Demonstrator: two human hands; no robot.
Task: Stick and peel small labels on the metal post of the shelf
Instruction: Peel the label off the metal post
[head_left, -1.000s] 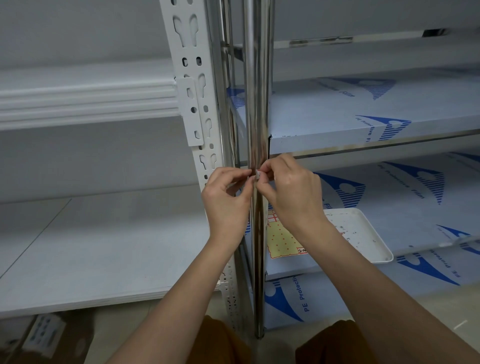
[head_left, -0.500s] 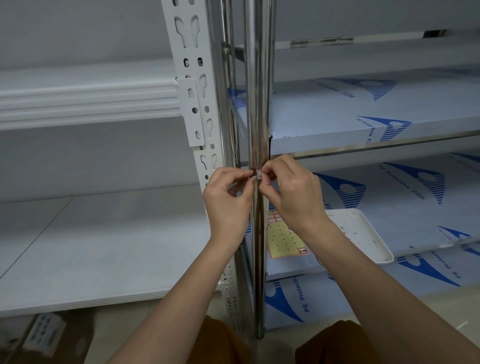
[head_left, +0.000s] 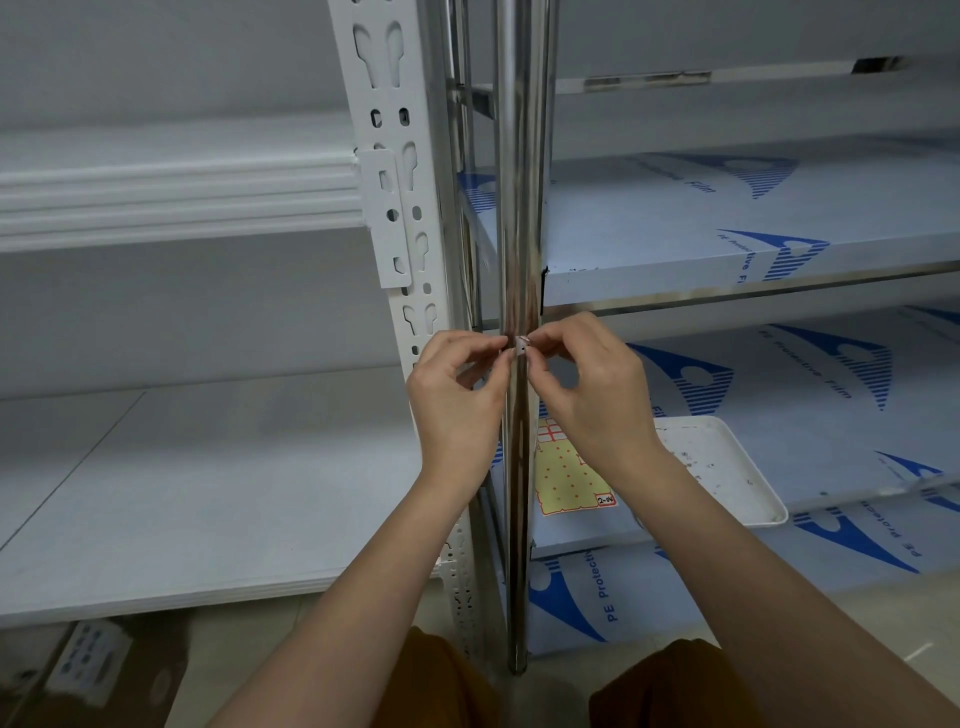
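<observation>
White label on shiny post

hands: 2 | small label: 1 | metal post: 1 | white tray: 1 | yellow label sheet: 1

Post: shiny silver; label white. Shelf film: pale blue, dark-blue striped logos. Sticker sheet yellow, red dots; tray white.
</observation>
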